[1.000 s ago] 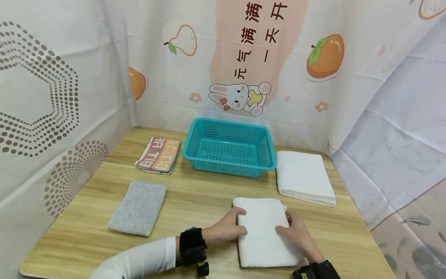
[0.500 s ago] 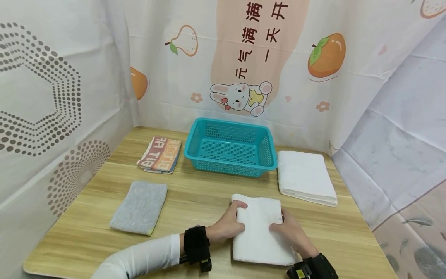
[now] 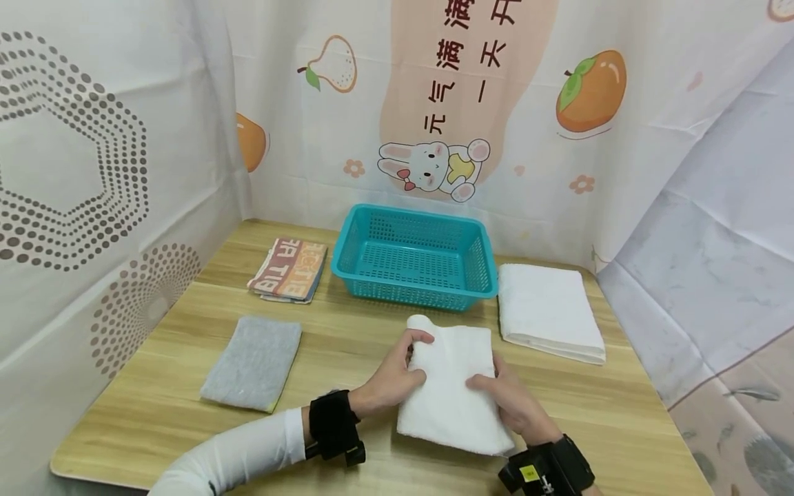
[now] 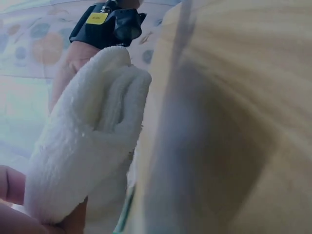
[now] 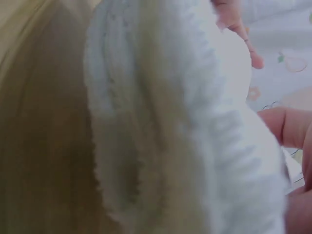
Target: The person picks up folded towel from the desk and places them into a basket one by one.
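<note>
Both hands hold a folded white towel (image 3: 451, 393) above the front middle of the table. At its left edge my left hand (image 3: 389, 377) grips it, thumb on top. From the right side my right hand (image 3: 520, 405) pinches the edge, thumb lying on the upper face; the fingers beneath are hidden. In the left wrist view the towel's stacked layers (image 4: 114, 105) show end-on, apart from most of the wooden tabletop. The right wrist view is largely filled by the towel's thick fold (image 5: 195, 126), blurred up close.
Behind the towel stands a teal plastic basket (image 3: 414, 292) with nothing in it. A second folded white towel (image 3: 548, 310) lies to its right. On the left are a grey folded cloth (image 3: 253, 363) and a printed folded cloth (image 3: 290, 269). Curtains (image 3: 322, 138) border the wooden table (image 3: 155, 413).
The held towel has come up off the table and shifted slightly left and toward the basket, its near end now tilted. Both hands moved with it. The head view has shifted a little.
</note>
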`<act>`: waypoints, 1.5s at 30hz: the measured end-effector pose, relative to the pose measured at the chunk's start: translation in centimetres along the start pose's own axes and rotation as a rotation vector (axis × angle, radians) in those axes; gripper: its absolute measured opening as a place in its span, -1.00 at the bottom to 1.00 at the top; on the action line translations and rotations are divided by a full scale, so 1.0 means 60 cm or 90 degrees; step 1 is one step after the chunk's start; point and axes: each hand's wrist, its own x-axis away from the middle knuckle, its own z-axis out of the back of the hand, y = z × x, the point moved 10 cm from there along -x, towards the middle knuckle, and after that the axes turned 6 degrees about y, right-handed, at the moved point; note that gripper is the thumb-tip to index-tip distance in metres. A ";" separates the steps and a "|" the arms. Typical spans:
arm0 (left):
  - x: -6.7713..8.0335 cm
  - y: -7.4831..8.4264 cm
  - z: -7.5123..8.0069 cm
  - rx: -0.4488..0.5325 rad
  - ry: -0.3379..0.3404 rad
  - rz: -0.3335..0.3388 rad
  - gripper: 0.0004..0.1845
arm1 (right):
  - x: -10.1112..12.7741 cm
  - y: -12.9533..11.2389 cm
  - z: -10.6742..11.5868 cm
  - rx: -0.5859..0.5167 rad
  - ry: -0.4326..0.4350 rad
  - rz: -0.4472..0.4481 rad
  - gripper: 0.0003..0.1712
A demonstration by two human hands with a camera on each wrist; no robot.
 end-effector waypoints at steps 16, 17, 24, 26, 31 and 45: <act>-0.073 0.168 0.118 -0.051 0.139 -0.198 -0.39 | -0.051 -0.256 -0.006 0.129 0.040 0.248 -0.13; -0.078 0.174 0.123 -0.047 0.144 -0.201 -0.39 | -0.055 -0.272 -0.008 0.128 0.044 0.268 -0.14; -0.100 0.185 0.139 -0.011 0.141 -0.189 -0.31 | -0.073 -0.329 -0.017 0.064 0.084 0.354 -0.23; -0.103 0.180 0.139 -0.032 0.136 -0.180 -0.28 | -0.078 -0.329 -0.017 0.038 0.091 0.355 -0.23; -0.112 0.166 0.129 -0.121 0.114 -0.184 -0.35 | -0.088 -0.328 -0.016 0.002 0.103 0.363 -0.20; -0.183 0.170 0.152 -0.198 0.161 -0.159 -0.47 | -0.157 -0.341 -0.010 0.060 0.148 0.310 -0.11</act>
